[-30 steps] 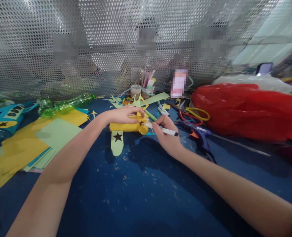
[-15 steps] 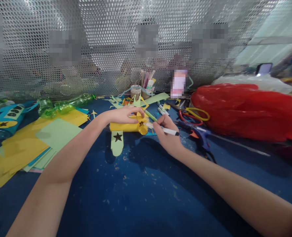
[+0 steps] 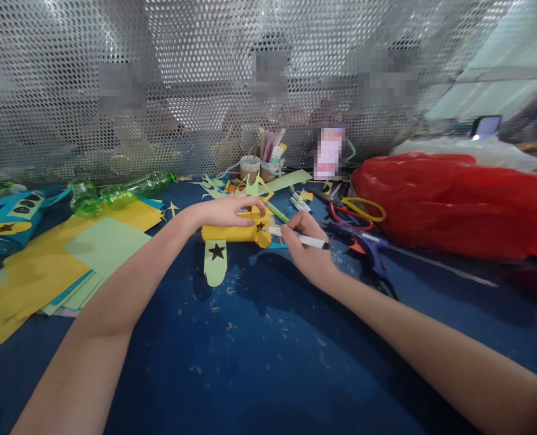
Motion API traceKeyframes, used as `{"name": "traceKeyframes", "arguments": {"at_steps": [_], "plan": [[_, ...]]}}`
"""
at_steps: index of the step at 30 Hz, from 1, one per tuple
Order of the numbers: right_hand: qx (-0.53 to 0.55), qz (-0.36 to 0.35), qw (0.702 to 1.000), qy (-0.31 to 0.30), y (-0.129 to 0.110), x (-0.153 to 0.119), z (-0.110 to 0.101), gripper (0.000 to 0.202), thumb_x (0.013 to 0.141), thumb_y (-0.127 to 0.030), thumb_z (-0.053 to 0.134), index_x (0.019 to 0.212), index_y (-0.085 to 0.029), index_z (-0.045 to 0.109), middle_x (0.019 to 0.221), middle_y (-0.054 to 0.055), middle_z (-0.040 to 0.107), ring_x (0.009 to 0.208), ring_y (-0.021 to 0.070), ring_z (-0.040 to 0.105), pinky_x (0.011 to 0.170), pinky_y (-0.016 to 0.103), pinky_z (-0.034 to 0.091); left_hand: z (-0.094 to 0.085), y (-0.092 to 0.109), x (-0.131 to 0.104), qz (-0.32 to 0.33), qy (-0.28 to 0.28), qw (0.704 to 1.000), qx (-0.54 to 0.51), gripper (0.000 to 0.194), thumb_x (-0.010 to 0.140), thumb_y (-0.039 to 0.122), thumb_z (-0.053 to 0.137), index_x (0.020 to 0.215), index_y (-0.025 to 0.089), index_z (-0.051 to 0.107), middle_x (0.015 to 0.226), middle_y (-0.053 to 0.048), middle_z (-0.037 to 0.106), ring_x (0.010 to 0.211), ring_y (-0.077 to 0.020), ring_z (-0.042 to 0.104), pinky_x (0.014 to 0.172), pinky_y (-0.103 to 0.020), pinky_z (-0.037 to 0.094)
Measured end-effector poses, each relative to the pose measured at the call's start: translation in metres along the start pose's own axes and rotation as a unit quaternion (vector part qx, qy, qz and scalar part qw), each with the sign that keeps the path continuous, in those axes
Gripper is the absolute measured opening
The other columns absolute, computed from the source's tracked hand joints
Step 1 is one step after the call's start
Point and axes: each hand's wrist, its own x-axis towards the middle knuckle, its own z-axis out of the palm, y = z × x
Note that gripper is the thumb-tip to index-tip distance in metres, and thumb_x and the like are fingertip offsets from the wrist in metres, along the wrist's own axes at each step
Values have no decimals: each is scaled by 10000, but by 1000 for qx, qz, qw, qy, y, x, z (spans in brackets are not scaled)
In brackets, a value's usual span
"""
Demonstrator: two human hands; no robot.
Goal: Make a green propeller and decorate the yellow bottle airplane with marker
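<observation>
A toy plane [image 3: 230, 233] with a yellow paper-wrapped body lies sideways on the blue table. Its pale green wing [image 3: 216, 273] points toward me and carries a black star. My left hand [image 3: 232, 211] steadies the body from above, thumb on the near side and fingers curved over the far side. A small black star [image 3: 260, 226] marks the yellow tail piece at the right end. Held in a pinch by my right hand [image 3: 308, 244] is a white marker [image 3: 312, 241] with a black end; its tip is at or very close to that star.
Yellow and green paper sheets [image 3: 109, 241] lie at left, near green plastic bottles [image 3: 127, 194] and a blue toy plane [image 3: 19, 220]. Paper scraps and cups of sticks [image 3: 250, 166] stand behind. Scissors [image 3: 354, 214], a blue glue gun [image 3: 363, 244] and a red bag [image 3: 450, 205] are at right.
The marker tip has shifted very slightly by the small star. My left hand and the toy plane have stayed in place.
</observation>
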Motion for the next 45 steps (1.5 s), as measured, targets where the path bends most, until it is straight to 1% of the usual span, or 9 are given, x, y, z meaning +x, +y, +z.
{"name": "traceKeyframes", "arguments": {"at_steps": [10,17,23,28,31,36,41,45], "plan": [[-7,2,1000,-9,5,-1,1,224,847,-177,524,685,-233,380,587,-64,378,523,106,352,509,277,304,0,0,0,-7,-6,1000,2,325,874,380,477,1178,263,489,1282,-21,533,1187,-207,464,992,-310,352],[-8,-4,1000,9,1,-1,1,219,845,-174,526,690,-232,383,588,-68,382,526,102,351,512,272,294,0,0,0,-2,1,1000,3,311,873,367,479,1166,261,494,1278,-24,536,1187,-205,466,1000,-312,345],[-10,-1,1000,-13,2,-1,0,220,849,-188,524,685,-233,384,591,-63,390,522,105,361,512,280,305,0,0,0,-3,-2,1000,2,329,863,362,481,1177,263,489,1285,-27,534,1189,-213,467,999,-319,348],[-13,-1,1000,2,1,-1,0,220,844,-186,520,683,-232,378,578,-68,378,515,102,345,506,275,296,1,-2,1,3,0,1000,6,335,862,367,476,1180,262,482,1284,-33,531,1185,-221,470,1002,-340,352],[-11,-9,1000,7,-1,0,0,221,836,-170,514,675,-230,375,580,-69,374,521,100,343,507,271,293,1,-2,0,5,-4,1000,7,335,871,368,463,1187,259,477,1293,-33,524,1190,-216,464,1005,-332,348],[-13,-9,1000,-4,1,0,0,215,832,-170,509,676,-232,374,584,-69,369,518,100,340,506,274,294,0,1,0,0,-2,1000,7,319,872,362,479,1172,254,492,1276,-29,531,1184,-206,468,997,-305,351],[-15,-4,1000,-6,5,-1,0,216,834,-179,516,683,-234,372,583,-68,366,513,103,341,505,278,295,0,1,0,-4,-2,1000,5,319,872,363,479,1171,252,492,1271,-30,535,1179,-208,470,995,-312,350],[-14,-4,1000,-6,4,-1,0,218,834,-174,516,679,-231,373,582,-65,374,516,103,348,499,275,297,0,0,0,-3,-1,1000,5,327,872,359,476,1179,248,491,1266,-35,538,1174,-209,472,993,-315,351]]}}
